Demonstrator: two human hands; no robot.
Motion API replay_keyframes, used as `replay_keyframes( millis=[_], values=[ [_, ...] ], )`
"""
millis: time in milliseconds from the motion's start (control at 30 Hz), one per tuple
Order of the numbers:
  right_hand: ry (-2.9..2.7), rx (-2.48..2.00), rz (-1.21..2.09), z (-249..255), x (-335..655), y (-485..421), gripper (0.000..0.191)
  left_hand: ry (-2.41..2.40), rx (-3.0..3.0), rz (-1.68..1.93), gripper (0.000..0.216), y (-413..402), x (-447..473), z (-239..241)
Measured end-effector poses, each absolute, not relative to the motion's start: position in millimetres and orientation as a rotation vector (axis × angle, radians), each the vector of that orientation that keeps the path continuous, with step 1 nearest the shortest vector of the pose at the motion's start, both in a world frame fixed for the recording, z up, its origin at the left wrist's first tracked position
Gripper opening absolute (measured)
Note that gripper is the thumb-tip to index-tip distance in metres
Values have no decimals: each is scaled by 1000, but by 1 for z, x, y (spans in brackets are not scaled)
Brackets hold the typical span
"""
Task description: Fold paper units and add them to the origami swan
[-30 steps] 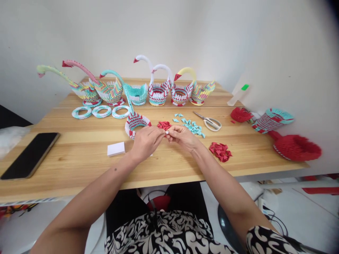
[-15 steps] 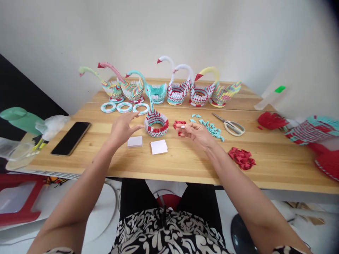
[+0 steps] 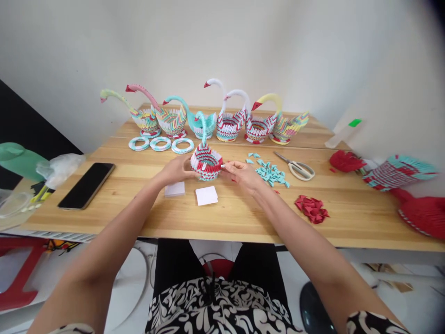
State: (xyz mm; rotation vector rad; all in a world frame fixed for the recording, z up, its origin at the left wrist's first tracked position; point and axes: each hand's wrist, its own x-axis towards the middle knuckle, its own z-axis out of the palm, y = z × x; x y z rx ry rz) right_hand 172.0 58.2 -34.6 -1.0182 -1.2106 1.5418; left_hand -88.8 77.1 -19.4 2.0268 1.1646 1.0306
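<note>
The unfinished paper swan (image 3: 206,164) is set on the tabletop (image 3: 243,218), near its middle. It is steadied at its left wall by the left hand (image 3: 177,169), whose grip is closed on it. A small white folded piece (image 3: 223,165) is pinched in the grip of the right hand (image 3: 243,175) and held against the swan's right wall. Two white paper slips (image 3: 206,195) are laid just in front. Turquoise pieces (image 3: 271,172), scissors (image 3: 295,168) and red pieces (image 3: 311,208) are spread to the right, and a phone (image 3: 86,184) is laid well to the left.
</note>
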Motion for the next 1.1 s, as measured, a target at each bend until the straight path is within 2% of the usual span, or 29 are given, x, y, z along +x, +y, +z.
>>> replay_keyframes(
  millis=[67,200,400,533,633,733,1100],
  values=[
    [-1117,-904,1615,-24,173,55,36,1144,1915,1056,70,73,-80,-14],
    [-1074,-765,1650,9,175,48,32,840,1610,1374,71,64,-52,0],
    [-1121,-736,1593,27,181,45,29,611,1272,1475,92,55,-22,6],
    [-1236,-840,1317,33,192,46,25,574,1138,1479,96,51,-20,-1],
    [-1383,-896,989,49,193,42,23,569,1129,1454,96,49,-21,-5],
    [-1509,-903,861,66,186,38,22,588,1153,1422,95,48,-21,-6],
    [-1698,-974,958,70,173,39,25,698,1457,1478,92,53,-26,-14]
  ],
)
